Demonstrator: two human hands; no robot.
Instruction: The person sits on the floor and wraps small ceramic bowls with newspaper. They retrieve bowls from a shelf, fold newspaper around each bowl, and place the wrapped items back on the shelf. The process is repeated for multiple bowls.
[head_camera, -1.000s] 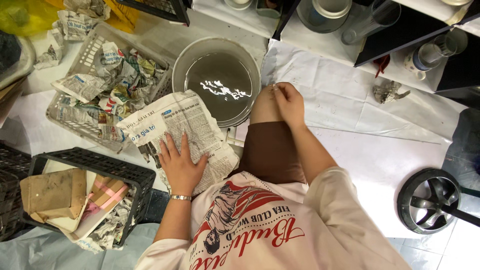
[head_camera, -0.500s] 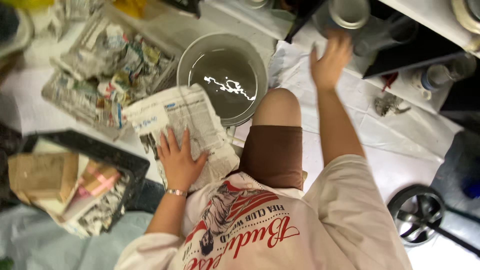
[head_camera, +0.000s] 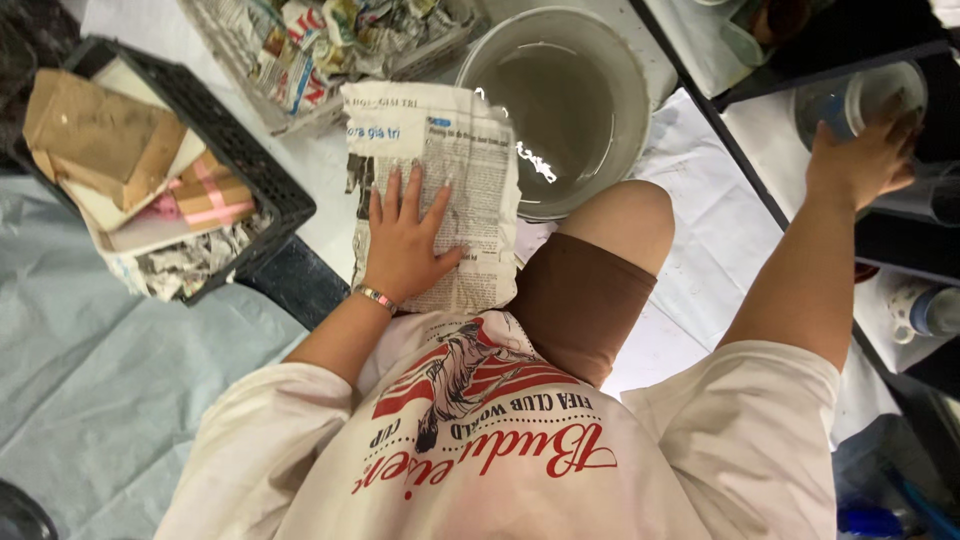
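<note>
- Two hands are at work, far apart from each other, one low on the floor and one up at a shelf.
- Left hand (head_camera: 405, 245) lies flat with fingers spread on a sheet of newspaper (head_camera: 440, 170); the palm presses the lower part of the sheet and nothing is gripped.
- A thin bracelet (head_camera: 375, 297) sits on that wrist.
- Most of the newspaper stretches away beyond the fingertips, its far edge close to a grey tray of torn paper (head_camera: 300, 60) and its right edge just beside a grey bucket (head_camera: 620, 90).
- That sheet looks damp and wrinkled, with ragged, torn edges, grey columns of print and small blue headings.
- Cloudy water fills the bucket, with a bright glare on its surface; the person's bare knee (head_camera: 620, 215) is right up against its near rim.
- Right hand (head_camera: 860, 160) is stretched out to a clear plastic cup (head_camera: 850, 100) lying on its side on a dark shelf (head_camera: 760, 85); the fingers curl over the cup's near wall, though whether they hold it firmly cannot be told.
- Left of the newspaper, a black crate (head_camera: 250, 170) holds pieces of brown cardboard (head_camera: 95, 130), pinkish scraps and shredded paper.
- Pale blue sheeting (head_camera: 110, 370) covers the floor to the left.
</note>
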